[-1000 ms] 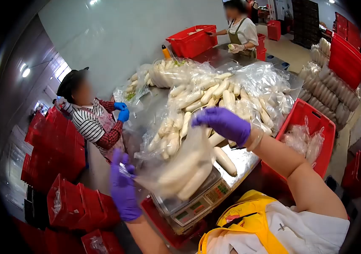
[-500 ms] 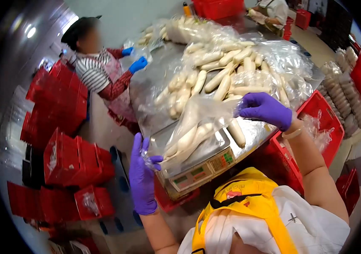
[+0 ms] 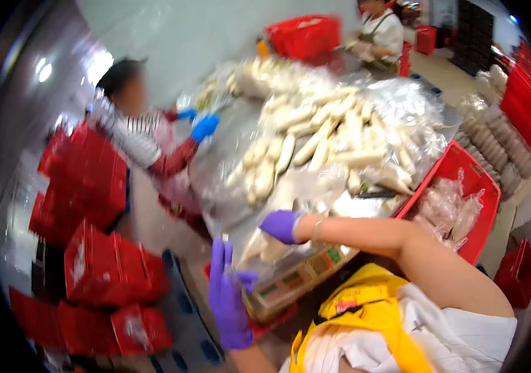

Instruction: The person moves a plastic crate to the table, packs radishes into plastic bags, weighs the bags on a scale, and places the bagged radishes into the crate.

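Observation:
My left hand [image 3: 229, 295], in a purple glove, is beside the left edge of a weighing scale [image 3: 284, 283]. Its fingers point up and are apart, with the thumb stretched toward the scale. My right hand [image 3: 279, 227], also gloved in purple, reaches over the scale. Its fingers look closed on a clear plastic bag [image 3: 262, 247], though blur hides the fingertips. Pale, long pieces show through this bag, which lies on the scale. Behind it, a heap of long white root vegetables, like daikon [image 3: 315, 146], covers much of the metal table [image 3: 206, 177].
A red crate [image 3: 486, 205] with filled bags stands to my right. Stacked red crates [image 3: 85, 180] are at the left. A blue-gloved co-worker [image 3: 147, 140] stands across the table's left side, another person [image 3: 385, 37] at the far end. Loose plastic bags [image 3: 411, 102] lie beside the heap.
My right hand has swung left and down from the bag's far end to above the scale. My left hand is lower in view, fingers straighter. The view has shifted.

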Action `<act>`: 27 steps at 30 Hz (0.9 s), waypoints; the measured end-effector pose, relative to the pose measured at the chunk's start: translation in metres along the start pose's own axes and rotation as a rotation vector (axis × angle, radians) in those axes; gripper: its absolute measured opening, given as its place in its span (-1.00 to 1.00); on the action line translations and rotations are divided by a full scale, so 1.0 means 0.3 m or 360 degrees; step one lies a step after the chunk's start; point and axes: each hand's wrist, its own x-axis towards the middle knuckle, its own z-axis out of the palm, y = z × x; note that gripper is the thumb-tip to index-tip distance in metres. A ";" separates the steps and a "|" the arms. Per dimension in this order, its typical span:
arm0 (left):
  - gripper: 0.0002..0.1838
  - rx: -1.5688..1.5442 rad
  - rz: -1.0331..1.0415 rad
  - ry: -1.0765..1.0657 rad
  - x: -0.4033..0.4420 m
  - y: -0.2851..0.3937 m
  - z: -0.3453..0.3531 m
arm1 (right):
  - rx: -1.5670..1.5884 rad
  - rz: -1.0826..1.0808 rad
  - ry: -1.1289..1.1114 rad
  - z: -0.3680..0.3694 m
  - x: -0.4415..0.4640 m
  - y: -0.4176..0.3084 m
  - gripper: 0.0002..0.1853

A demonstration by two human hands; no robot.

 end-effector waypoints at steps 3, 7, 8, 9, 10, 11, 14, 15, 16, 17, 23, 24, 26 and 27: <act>-0.32 0.0007 0.0096 -0.0029 -0.014 -0.015 -0.015 | -0.0369 -0.0394 0.0716 0.273 0.228 0.302 -0.66; -0.45 -0.0248 -0.0072 0.0076 -0.033 0.080 0.029 | -0.0321 -0.0668 0.0565 0.119 0.138 0.256 -0.67; -0.39 -0.0153 -0.0067 0.0039 -0.027 0.063 0.013 | -0.0325 -0.0664 0.0589 0.087 0.116 0.221 -0.67; -0.33 -0.0060 -0.0058 0.0003 -0.017 0.043 0.000 | -0.0104 -0.0659 0.0466 0.049 0.085 0.180 -0.63; -0.36 -0.0016 -0.0085 0.0018 -0.008 0.024 -0.012 | 0.0117 -0.0650 0.0341 0.023 0.072 0.166 -0.59; -0.36 -0.0007 -0.0076 -0.0001 0.006 0.025 -0.005 | 0.0111 -0.0624 0.0150 0.033 0.107 0.161 -0.43; -0.35 -0.0063 -0.0044 0.0025 0.022 0.022 0.008 | 0.0058 -0.0427 -0.0347 0.074 0.200 0.124 -0.44; -0.34 -0.0149 -0.0071 0.0050 0.032 0.020 -0.003 | 0.0066 -0.0426 -0.0345 0.105 0.207 0.137 -0.44; -0.34 -0.0234 -0.0096 0.0075 0.038 0.017 -0.013 | 0.0284 -0.0553 -0.0022 0.136 0.209 0.155 -0.43; -0.34 -0.0231 -0.0097 0.0071 0.035 0.020 -0.017 | 0.0497 -0.0674 0.0305 0.153 0.202 0.169 -0.43; -0.33 0.0051 -0.0022 0.0169 -0.006 -0.013 -0.101 | 0.0248 -0.0596 0.0506 0.253 0.189 0.239 -0.39; -0.28 -0.0015 0.0028 0.0179 0.013 -0.062 -0.128 | 0.0265 -0.0655 0.0457 0.260 0.197 0.234 -0.39; -0.23 -0.0074 0.0091 0.0194 0.037 -0.114 -0.156 | 0.0135 -0.0767 0.0323 0.256 0.223 0.207 -0.40; -0.25 -0.0098 0.0103 0.0179 0.048 -0.120 -0.155 | -0.0009 -0.0813 0.0227 0.254 0.227 0.190 -0.41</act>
